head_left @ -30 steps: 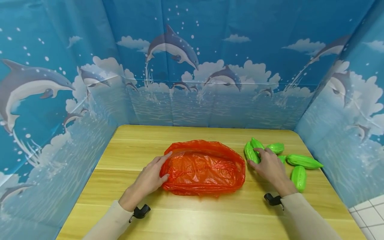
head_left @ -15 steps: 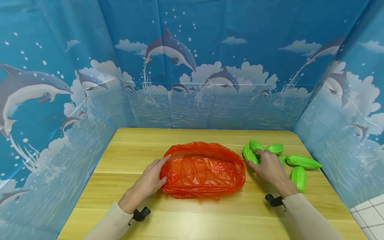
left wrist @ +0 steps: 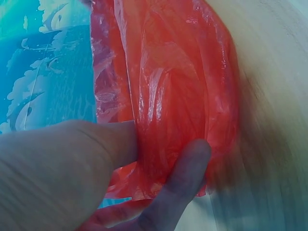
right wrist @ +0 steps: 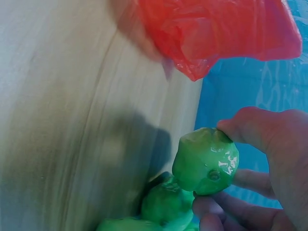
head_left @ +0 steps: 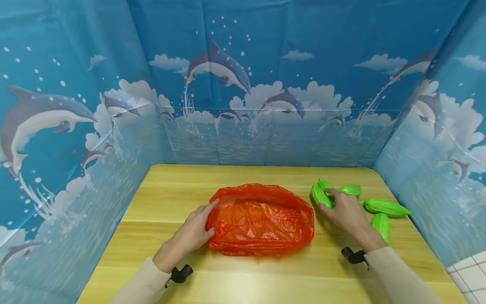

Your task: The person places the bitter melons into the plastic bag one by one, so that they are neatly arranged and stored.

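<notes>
A red plastic bag [head_left: 258, 219] stands with its mouth spread wide in the middle of the table. My left hand [head_left: 193, 230] grips its left end, forefinger at the rim and thumb lower on the near side; the left wrist view shows thin red film [left wrist: 163, 96] between the digits. To the right of the bag, my right hand [head_left: 347, 213] pinches a green bitter melon [head_left: 319, 195] between thumb and fingers. Its blunt, ridged end [right wrist: 204, 161] faces the right wrist camera. Other melons [right wrist: 166, 204] lie right below it in that view.
More green bitter melons lie at the right of the table: one behind [head_left: 350, 190], a long one [head_left: 387, 207] near the right edge, another [head_left: 381, 226] partly behind my right wrist. A dolphin-print curtain [head_left: 265, 143] walls the wooden table [head_left: 171, 192] at the back and sides.
The head view has shifted slightly. My right hand has moved a little with the bitter melon in its fingers, and my wrist covers more of the nearest melon. My left hand stays on the bag.
</notes>
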Motion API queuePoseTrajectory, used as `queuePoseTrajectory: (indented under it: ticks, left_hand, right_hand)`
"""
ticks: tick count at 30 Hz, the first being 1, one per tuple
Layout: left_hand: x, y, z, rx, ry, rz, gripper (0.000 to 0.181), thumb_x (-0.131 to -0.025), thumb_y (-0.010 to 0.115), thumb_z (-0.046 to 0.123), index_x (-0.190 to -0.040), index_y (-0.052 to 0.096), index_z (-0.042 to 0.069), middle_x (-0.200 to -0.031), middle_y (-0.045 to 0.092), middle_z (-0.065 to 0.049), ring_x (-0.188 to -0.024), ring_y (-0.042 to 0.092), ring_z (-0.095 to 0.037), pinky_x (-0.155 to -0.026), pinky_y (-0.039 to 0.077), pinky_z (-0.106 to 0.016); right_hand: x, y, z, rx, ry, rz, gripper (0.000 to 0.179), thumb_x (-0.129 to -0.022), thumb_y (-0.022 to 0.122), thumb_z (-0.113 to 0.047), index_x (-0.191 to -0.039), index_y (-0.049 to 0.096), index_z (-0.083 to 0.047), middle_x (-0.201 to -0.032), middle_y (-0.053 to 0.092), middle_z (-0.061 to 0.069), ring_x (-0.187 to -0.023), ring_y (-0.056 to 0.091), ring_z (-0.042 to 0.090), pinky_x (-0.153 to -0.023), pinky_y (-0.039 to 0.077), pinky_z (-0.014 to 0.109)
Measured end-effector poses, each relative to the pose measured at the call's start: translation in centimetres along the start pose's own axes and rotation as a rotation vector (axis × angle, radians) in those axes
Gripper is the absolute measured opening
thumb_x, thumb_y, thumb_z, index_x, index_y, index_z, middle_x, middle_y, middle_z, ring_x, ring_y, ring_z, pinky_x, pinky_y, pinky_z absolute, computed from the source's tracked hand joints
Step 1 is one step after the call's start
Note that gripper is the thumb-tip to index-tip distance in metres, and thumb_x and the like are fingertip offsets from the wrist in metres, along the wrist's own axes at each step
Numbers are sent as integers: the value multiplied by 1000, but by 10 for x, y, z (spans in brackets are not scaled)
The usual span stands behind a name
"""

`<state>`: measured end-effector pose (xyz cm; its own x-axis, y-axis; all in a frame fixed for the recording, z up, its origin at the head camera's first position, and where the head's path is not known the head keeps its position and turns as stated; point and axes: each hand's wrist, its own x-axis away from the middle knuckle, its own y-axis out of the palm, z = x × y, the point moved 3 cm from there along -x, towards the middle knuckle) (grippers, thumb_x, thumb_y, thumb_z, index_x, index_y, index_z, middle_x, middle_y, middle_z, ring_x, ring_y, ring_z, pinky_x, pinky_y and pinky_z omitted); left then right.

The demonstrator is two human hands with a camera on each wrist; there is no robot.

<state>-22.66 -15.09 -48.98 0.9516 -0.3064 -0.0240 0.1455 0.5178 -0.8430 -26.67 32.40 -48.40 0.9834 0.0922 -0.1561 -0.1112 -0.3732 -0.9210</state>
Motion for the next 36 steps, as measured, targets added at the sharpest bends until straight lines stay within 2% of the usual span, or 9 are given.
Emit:
queuePoseTrajectory:
  ticks: [6, 8, 9, 12, 15, 28, 36]
  left_hand:
    - [-2, 2, 3, -2, 11, -13, 90, -99, 89, 2, -178, 47, 8, -161, 65, -30, -142, 70, -50, -118, 64, -63]
    - [-2, 3, 4, -1, 4, -17, 90, -99, 90, 4, -178, 46, 8, -163, 64, -30, -144, 70, -50, -119, 63, -63]
    - [-3, 3, 4, -1, 5, -15, 91, -99, 90, 4, -178, 47, 8, -163, 64, -30, -144, 70, -50, -119, 63, -63]
    - [-4, 4, 5, -2, 6, -13, 91, -98, 92, 6, -178, 47, 8, -162, 64, -30, -143, 70, -50, -118, 63, -64]
    - [-4, 5, 6, 1, 5, -18, 92, -98, 92, 7, -178, 47, 8, -162, 64, -31, -143, 70, -51, -118, 63, -65]
    - [-2, 8, 5, -3, -16, 0, 90, -102, 90, 17, -179, 45, 9, -164, 64, -29, -144, 69, -51, -118, 63, -66]
    - [-4, 9, 4, -5, -16, 17, 90, -102, 89, 17, -180, 44, 9, -163, 64, -29, -141, 70, -50, -117, 64, -66]
  right_hand:
    - [0, -7, -2, 4, -2, 25, 66, -104, 87, -30, -153, 69, 9, -101, 80, 30, -61, 60, 23, -59, 45, 39]
    - [0, -9, -3, -2, 0, 28, 65, -105, 86, -30, -153, 69, 9, -107, 80, 33, -61, 60, 25, -60, 45, 41]
    - [0, -10, -4, -1, -2, 32, 64, -105, 86, -30, -153, 69, 10, -111, 80, 35, -64, 64, 29, -61, 49, 44]
    - [3, -12, -5, 8, -3, 43, 63, -104, 86, -29, -151, 70, 11, -129, 76, 41, -84, 75, 48, -74, 62, 62]
    - [5, -14, -6, 25, 3, 46, 63, -104, 86, -28, -150, 70, 13, -140, 70, 45, -108, 74, 63, -91, 62, 77]
    - [9, -21, -16, 11, 11, 68, 61, -106, 84, -25, -150, 69, 13, -137, 68, 42, -109, 73, 58, -91, 63, 74]
    - [9, -27, -22, -24, 21, 80, 61, -108, 78, -20, -156, 63, 16, -140, 63, 44, -116, 69, 61, -92, 60, 75]
